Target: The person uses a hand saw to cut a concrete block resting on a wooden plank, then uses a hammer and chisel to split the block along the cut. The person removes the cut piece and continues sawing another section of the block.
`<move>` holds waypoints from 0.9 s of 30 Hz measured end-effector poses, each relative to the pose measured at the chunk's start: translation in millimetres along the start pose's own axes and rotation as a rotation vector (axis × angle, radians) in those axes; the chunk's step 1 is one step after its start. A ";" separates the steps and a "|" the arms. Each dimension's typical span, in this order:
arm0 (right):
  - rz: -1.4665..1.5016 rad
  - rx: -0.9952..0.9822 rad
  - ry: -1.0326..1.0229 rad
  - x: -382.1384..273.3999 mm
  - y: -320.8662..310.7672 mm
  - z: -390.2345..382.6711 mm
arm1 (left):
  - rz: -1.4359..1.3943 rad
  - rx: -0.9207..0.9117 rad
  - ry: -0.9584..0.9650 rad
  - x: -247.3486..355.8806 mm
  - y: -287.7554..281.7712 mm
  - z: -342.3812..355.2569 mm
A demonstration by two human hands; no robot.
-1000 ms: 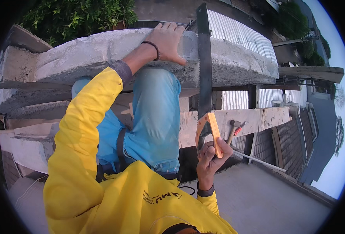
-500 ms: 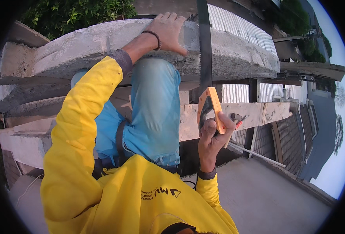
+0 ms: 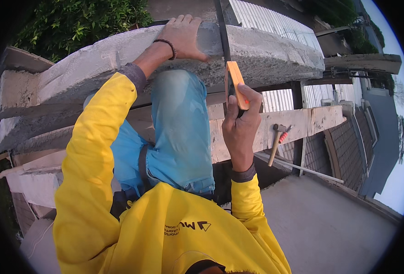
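Outdoors, up high, in soft daylight. Green bushes fill the top left behind the grey ledges. A corrugated metal roof stretches along the top, and a tiled roof drops away on the right beside a blue-grey wall. Below right lies a smooth concrete slab. Pale sky shows at the right edge.

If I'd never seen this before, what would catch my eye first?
Probably the bright yellow sleeves, low in the picture. Then the right hand gripping a handsaw by its orange handle, blade across the grey concrete slab that the left hand presses on. A hammer lies on the plank at right.
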State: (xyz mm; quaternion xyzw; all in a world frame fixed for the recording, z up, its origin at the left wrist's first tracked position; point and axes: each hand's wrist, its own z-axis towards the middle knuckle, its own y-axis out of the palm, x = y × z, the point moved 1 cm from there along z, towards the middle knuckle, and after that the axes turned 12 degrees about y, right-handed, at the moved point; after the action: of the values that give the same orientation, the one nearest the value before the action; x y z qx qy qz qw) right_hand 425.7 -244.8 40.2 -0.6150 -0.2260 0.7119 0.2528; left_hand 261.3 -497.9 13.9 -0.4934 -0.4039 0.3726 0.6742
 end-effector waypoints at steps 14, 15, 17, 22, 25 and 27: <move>-0.070 -0.043 -0.131 2.4 11.8 -5.6 | 0.012 0.026 0.009 5.5 -2.7 -4.2; -0.086 -0.076 -0.027 7.7 1.5 -18.8 | -0.001 0.018 0.015 3.7 -2.8 -2.8; -0.056 -0.036 -0.049 0.5 -34.5 -73.7 | 0.027 0.034 0.036 2.1 -0.7 0.2; 0.041 -0.095 0.035 -58.7 -90.6 -120.8 | 0.035 0.032 0.029 -3.0 7.5 8.0; -0.017 0.011 -0.045 -60.8 -44.9 -43.9 | 0.036 0.014 0.037 -1.0 5.0 10.3; -0.035 -0.012 -0.107 -43.9 5.9 16.2 | 0.014 0.001 0.028 1.7 -0.4 9.8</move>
State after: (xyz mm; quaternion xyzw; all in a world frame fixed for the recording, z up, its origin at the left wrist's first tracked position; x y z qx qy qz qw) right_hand 414.3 -277.5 72.2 -0.5734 -0.2544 0.7379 0.2490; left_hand 253.1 -492.9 16.4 -0.5010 -0.3908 0.3707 0.6774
